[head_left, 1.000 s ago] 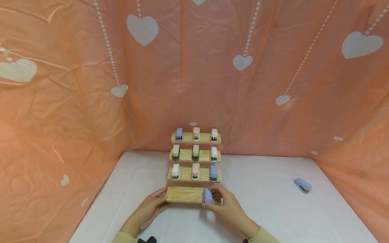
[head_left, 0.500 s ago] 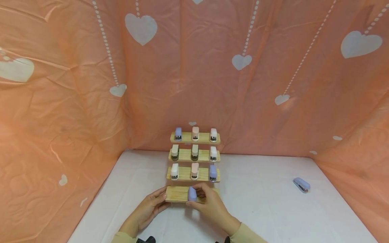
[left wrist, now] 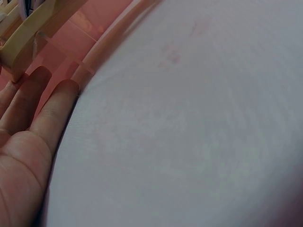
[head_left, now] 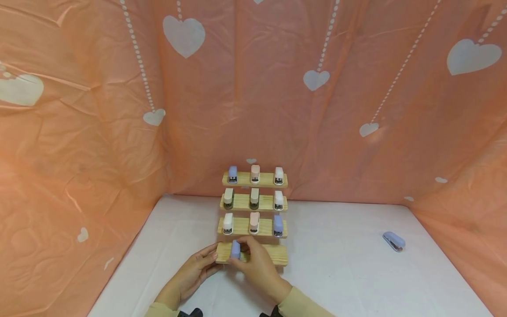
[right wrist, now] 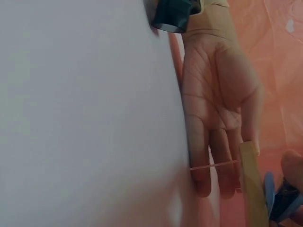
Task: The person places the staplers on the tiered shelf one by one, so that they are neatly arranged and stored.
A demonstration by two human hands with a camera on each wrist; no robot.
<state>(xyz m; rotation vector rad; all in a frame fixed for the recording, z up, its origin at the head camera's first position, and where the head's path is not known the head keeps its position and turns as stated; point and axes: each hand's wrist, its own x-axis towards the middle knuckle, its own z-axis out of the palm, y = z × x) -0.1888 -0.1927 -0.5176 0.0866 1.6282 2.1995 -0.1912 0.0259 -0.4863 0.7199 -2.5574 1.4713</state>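
Observation:
In the head view a small lavender stapler (head_left: pixel 235 249) is pinched by my right hand (head_left: pixel 259 266) over the left part of the lowest wooden shelf (head_left: pixel 273 254). My left hand (head_left: pixel 192 273) grips that shelf's left end. From the right wrist view, the left thumb lies along the board's edge (right wrist: pixel 254 189), with the other fingers under it; part of the stapler (right wrist: pixel 270 195) shows beside the board. In the left wrist view, fingers (left wrist: pixel 49 111) reach beneath the board (left wrist: pixel 28 40). Whether the stapler's base touches the wood is hard to tell.
Three higher shelves rise behind, bearing staplers in rows, such as a white stapler (head_left: pixel 227 223), a pink stapler (head_left: pixel 254 222) and a lavender stapler (head_left: pixel 278 225). Another lavender stapler (head_left: pixel 394 241) lies on the white table (head_left: pixel 336 264) at right. An orange curtain (head_left: pixel 277 123) encloses the table.
My right hand has moved left along the lowest shelf with the lavender stapler, from its right end to near its left end. The left hand has stayed on the shelf's end.

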